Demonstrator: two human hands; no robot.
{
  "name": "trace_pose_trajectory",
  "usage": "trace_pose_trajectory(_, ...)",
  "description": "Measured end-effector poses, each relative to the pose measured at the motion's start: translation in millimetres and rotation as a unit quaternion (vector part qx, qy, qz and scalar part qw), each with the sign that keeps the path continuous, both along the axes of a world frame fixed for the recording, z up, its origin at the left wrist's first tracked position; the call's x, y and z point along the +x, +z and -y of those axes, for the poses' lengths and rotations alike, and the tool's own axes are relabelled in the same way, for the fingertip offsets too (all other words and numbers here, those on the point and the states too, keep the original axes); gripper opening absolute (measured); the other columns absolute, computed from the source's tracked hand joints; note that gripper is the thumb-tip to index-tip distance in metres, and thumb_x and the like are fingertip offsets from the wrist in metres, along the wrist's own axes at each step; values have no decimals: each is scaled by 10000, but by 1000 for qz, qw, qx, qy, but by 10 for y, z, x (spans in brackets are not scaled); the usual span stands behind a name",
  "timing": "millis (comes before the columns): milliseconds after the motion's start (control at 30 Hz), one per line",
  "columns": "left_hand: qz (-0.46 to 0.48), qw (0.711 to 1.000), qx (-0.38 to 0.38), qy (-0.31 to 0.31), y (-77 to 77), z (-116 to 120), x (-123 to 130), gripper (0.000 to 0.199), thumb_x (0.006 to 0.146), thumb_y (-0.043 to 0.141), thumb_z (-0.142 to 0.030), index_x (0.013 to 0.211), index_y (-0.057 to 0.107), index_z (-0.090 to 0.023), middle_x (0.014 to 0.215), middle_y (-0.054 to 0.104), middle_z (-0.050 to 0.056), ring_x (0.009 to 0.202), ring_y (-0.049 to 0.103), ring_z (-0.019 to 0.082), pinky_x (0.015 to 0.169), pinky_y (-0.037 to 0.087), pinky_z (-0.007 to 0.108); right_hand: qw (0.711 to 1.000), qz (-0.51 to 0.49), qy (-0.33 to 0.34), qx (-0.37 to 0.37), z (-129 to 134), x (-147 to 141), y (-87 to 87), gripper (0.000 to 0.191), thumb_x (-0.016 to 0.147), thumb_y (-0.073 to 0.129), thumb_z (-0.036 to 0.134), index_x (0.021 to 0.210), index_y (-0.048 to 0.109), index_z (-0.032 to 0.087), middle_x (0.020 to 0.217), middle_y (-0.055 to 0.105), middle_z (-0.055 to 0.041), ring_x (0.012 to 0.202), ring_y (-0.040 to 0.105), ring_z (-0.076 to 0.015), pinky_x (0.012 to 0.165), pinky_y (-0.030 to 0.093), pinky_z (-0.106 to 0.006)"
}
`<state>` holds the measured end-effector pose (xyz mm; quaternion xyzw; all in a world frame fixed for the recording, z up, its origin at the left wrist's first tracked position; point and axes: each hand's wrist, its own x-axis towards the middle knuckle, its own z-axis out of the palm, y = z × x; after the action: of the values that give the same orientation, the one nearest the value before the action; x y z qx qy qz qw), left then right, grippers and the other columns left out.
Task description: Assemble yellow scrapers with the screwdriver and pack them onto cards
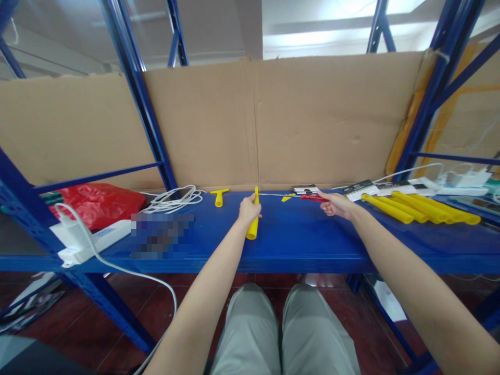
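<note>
My left hand (250, 209) is closed around a yellow plastic tool handle (252, 230), whose round end points toward me while its narrow top shows past my fingers. In my right hand (339, 204) is a red-handled screwdriver (308, 198), held by the end of its handle. Its long thin shaft points left and reaches the top of the yellow handle; whether the tip touches it cannot be made out. Beneath the shaft lies a small yellow piece (288, 198). A yellow T-shaped handle (219, 198) rests on the shelf to the left of my left hand.
Several yellow tubes (422, 208) lie at the right beside black-and-white packets (361, 189). At the left are a white power strip (113, 234), a coiled white cable (175, 200) and a red plastic bag (102, 204). Cardboard (203, 125) stands behind the blue shelf (312, 239).
</note>
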<state>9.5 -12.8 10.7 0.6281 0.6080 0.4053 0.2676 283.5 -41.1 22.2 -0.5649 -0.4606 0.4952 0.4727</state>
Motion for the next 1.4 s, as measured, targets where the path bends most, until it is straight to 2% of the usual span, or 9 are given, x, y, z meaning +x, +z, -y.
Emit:
trace_pose_trajectory(133, 0, 1000, -3, -3, -1, 0, -3, 591, 800, 556, -75, 1379, 476, -159, 1211, 643, 124, 563, 679, 134, 393, 455, 158, 1000, -6, 20, -5, 21, 3, 31, 174, 902, 551, 296, 791, 494, 174, 444, 494, 24, 335, 399, -74, 335, 254, -175)
trace_pose_trajectory(267, 0, 1000, -2, -5, -10, -17, -5, 589, 794, 565, -75, 1369, 490, -176, 1176, 662, 109, 565, 680, 133, 406, 461, 152, 999, -14, 26, 28, -8, 38, -4, 180, 891, 570, 273, 765, 488, 174, 429, 460, 41, 339, 371, -66, 342, 259, -176)
trace_pose_trajectory(467, 9, 1000, -5, 3, -11, -22, 6, 599, 790, 573, -72, 1375, 484, -168, 1254, 620, 123, 558, 676, 124, 415, 472, 157, 999, 9, 1, 53, -80, 88, -68, 405, 830, 599, 529, 673, 441, 191, 378, 328, 83, 320, 275, -47, 325, 193, -183)
trace_pose_trajectory(633, 5, 1000, -3, -3, -9, -15, 8, 599, 797, 560, -68, 1382, 474, -162, 1239, 630, 121, 561, 677, 125, 404, 461, 154, 999, 13, -2, 29, -113, 102, -73, 434, 825, 576, 572, 665, 463, 184, 387, 358, 68, 326, 313, -55, 322, 212, -184)
trace_pose_trajectory(933, -1, 1000, -5, 1, 5, -1, 10, 593, 799, 566, -74, 1377, 484, -175, 1228, 636, 118, 565, 681, 131, 419, 479, 165, 999, 6, -30, 38, -88, 64, -33, 302, 864, 611, 392, 699, 563, 144, 466, 526, -8, 370, 420, -65, 341, 317, -169)
trace_pose_trajectory(1033, 0, 1000, 0, -2, -1, -6, 14, 588, 801, 557, -68, 1377, 484, -162, 1246, 624, 124, 556, 677, 130, 419, 480, 171, 998, 1, -48, 40, -63, 21, -18, 262, 872, 613, 314, 683, 545, 146, 470, 509, 2, 375, 398, -57, 334, 305, -162)
trace_pose_trajectory(1200, 2, 1000, -6, 2, -8, -17, 6, 597, 808, 550, -76, 1393, 462, -153, 1243, 625, 135, 561, 680, 138, 420, 483, 181, 999, -20, 16, 42, -29, 29, -10, 262, 820, 677, 351, 713, 528, 164, 492, 450, 41, 396, 376, -51, 338, 294, -153)
trace_pose_trajectory(1267, -3, 1000, -2, 2, -10, -21, 0, 582, 810, 551, -81, 1383, 475, -147, 1223, 635, 137, 568, 685, 146, 421, 484, 184, 997, -15, 54, 52, -10, 48, -10, 240, 749, 753, 295, 768, 549, 170, 529, 469, 49, 420, 402, -49, 359, 321, -149)
trace_pose_trajectory(1400, -5, 1000, 0, 3, -6, -18, -9, 567, 813, 553, -79, 1372, 488, -149, 1212, 640, 136, 573, 688, 148, 429, 487, 185, 992, 9, 88, 86, 20, 71, -23, 367, 607, 842, 198, 846, 563, 194, 584, 504, 68, 430, 396, -31, 374, 314, -142)
